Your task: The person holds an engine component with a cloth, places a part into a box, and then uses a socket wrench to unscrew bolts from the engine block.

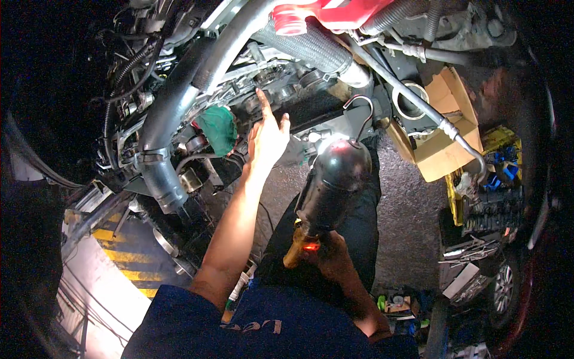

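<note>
My left hand (268, 142) reaches up to the engine (269, 81), holding nothing, with the index finger stretched out toward its metal parts and the thumb apart. Whether the fingertip touches them I cannot tell. Low in the middle, my right hand (336, 258) is closed round the handle end of a hand-held work light (335, 185). This lamp has a dark rounded body, a yellowish grip and a wire hook at its top; its glare falls on the engine side. A green cloth (218, 130) hangs among the engine parts, left of my left hand.
Thick silver and black hoses (167, 113) curve across the upper left, below a red part (335, 15) at the top. An open cardboard box (448, 152) stands at the right, by a yellow tool case (454, 200). Loose hand tools (472, 254) lie below it.
</note>
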The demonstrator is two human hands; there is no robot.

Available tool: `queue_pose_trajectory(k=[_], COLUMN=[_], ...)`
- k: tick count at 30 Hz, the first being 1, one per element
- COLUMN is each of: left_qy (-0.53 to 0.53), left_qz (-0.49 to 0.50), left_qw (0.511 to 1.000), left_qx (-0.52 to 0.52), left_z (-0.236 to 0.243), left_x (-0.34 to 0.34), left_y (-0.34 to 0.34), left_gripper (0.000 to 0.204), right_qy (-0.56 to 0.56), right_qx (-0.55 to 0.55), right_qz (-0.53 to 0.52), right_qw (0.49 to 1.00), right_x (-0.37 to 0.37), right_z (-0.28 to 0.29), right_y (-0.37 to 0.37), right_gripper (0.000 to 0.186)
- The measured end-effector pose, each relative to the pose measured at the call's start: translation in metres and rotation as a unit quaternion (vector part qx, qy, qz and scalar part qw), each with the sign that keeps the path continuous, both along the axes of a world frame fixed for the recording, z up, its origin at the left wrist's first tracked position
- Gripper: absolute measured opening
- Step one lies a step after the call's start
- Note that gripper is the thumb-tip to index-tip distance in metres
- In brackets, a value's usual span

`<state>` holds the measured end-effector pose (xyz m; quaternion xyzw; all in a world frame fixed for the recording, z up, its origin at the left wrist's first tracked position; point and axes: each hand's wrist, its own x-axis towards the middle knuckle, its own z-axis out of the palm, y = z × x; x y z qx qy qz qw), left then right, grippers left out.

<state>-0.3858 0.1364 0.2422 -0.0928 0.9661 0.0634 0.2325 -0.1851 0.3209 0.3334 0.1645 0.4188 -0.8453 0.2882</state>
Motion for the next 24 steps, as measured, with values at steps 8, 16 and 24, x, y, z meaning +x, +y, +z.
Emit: queue_pose_trajectory(k=[8, 16, 24], left_qy=[-0.009, -0.278, -0.208], left_qz=[-0.008, -0.018, 0.052], left_qw=[0.999, 0.879, 0.899], left_qx=[0.052, 0.388, 0.382], left_z=[0.009, 0.073, 0.165], left_x=[0.037, 0.216, 0.349], left_y=[-0.023, -0.131, -0.228], left_gripper=[0.082, 0.045, 0.054], right_qy=[0.001, 0.064, 0.018], right_qx=[0.079, 0.173, -0.011], right_qz=[0.031, 0.05, -0.148], right_qw=[0.996, 0.982, 0.989], right_x=[0.051, 0.097, 0.143], right_z=[-0.001, 0.027, 0.062], right_y=[-0.038, -0.095, -0.153], right_gripper=[0.048, 0.043, 0.049])
